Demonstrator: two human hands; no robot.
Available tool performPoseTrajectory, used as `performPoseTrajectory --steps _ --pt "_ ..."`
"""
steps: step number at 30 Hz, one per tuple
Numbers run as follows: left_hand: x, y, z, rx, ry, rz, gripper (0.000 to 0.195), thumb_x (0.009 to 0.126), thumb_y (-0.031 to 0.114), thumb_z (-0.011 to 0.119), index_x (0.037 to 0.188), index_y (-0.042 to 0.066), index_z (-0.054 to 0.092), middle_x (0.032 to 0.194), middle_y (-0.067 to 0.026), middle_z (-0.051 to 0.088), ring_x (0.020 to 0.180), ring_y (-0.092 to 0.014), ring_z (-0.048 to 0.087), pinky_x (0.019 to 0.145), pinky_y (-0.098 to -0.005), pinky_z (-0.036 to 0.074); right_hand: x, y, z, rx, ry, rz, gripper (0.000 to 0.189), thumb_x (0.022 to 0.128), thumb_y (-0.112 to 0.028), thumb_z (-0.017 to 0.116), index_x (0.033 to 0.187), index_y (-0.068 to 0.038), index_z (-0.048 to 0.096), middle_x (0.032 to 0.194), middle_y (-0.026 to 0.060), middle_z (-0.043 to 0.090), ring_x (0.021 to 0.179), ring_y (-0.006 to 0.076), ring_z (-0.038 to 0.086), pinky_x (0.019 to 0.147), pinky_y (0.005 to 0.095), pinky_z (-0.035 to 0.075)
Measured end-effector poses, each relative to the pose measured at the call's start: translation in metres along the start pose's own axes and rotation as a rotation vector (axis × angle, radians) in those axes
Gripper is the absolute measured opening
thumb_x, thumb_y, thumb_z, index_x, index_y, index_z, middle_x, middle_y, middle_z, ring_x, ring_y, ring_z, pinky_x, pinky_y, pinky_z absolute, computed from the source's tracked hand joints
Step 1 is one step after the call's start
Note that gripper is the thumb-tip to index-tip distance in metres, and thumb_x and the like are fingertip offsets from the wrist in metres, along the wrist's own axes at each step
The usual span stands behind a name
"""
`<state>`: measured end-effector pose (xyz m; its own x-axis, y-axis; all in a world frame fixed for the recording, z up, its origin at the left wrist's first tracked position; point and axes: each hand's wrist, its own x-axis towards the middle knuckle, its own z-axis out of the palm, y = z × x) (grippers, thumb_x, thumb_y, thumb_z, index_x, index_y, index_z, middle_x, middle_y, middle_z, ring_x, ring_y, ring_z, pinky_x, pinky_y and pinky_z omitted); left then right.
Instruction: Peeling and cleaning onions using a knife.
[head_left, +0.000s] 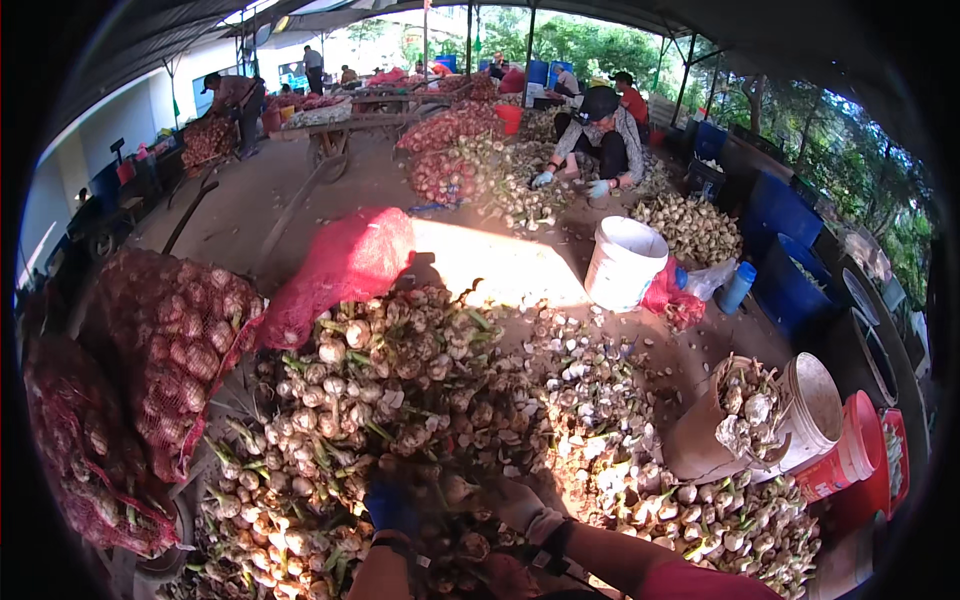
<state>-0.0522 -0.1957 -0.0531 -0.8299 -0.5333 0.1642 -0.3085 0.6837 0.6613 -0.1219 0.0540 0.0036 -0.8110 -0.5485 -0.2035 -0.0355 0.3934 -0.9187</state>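
My left hand (390, 504), in a blue glove, reaches into a large pile of garlic bulbs with green stems (322, 420). It is blurred, and its fingertips are lost in shadow. To its right, my right hand (517, 504) wears a pale glove and is low over the same pile. A garlic bulb (457, 489) shows between the two hands; whether either hand grips it is unclear. Loose garlic cloves and skins (585, 390) are scattered beyond my right hand. More trimmed bulbs (720, 517) lie heaped to the right of my right forearm.
Red mesh sacks of garlic (176, 337) stand at the left. A brown bucket (694, 435) of stems and bulbs is at the right, beside other buckets. A white bucket (626, 262) stands ahead. Farther off, a gloved person (604, 139) crouches by another pile, near a wheelbarrow (330, 139).
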Motion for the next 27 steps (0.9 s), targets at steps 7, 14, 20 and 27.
performPoseTrajectory --steps 7,14,20,27 --pt "0.005 0.083 -0.065 0.177 -0.241 0.329 0.029 0.084 0.028 0.069 0.105 0.009 0.066 0.100 -0.0158 0.068 0.092 -0.035 0.066 0.074 -0.0452 0.054 0.020 0.000 0.016 0.173 -0.082 -0.120 0.050 0.093 -0.030 0.066 0.136 -0.005 0.053 0.117 0.0155 0.067 0.106 0.0259 0.065 0.089 0.0358 0.052" --pt "-0.094 0.112 -0.044 -1.274 -0.133 -0.232 0.057 0.087 0.007 0.071 0.139 0.007 0.047 0.127 -0.0129 0.060 0.119 -0.022 0.058 0.097 -0.0365 0.050 0.038 -0.019 0.047 0.226 -0.042 -0.029 0.046 0.097 -0.031 0.061 0.134 -0.004 0.054 0.115 0.0132 0.066 0.105 0.0195 0.063 0.088 0.0320 0.050" --pt "-0.100 0.075 -0.019 -1.065 -0.153 -0.322 0.059 0.088 0.016 0.074 0.136 0.003 0.044 0.126 -0.0126 0.060 0.118 -0.020 0.058 0.096 -0.0326 0.049 0.001 -0.045 0.033 -0.088 0.006 -0.230 0.026 0.094 -0.017 0.060 0.116 -0.002 0.060 0.094 0.0178 0.067 0.075 0.0322 0.068 0.065 0.0399 0.053" --pt "-0.101 0.038 -0.005 -0.820 -0.038 -0.251 0.040 0.086 0.009 0.073 0.121 0.004 0.054 0.117 -0.0078 0.062 0.107 -0.016 0.061 0.092 -0.0310 0.051 0.002 -0.082 0.003 -0.711 0.005 -0.427 0.023 0.087 -0.023 0.061 0.099 -0.003 0.065 0.088 0.0143 0.068 0.072 0.0328 0.068 0.061 0.0429 0.053"
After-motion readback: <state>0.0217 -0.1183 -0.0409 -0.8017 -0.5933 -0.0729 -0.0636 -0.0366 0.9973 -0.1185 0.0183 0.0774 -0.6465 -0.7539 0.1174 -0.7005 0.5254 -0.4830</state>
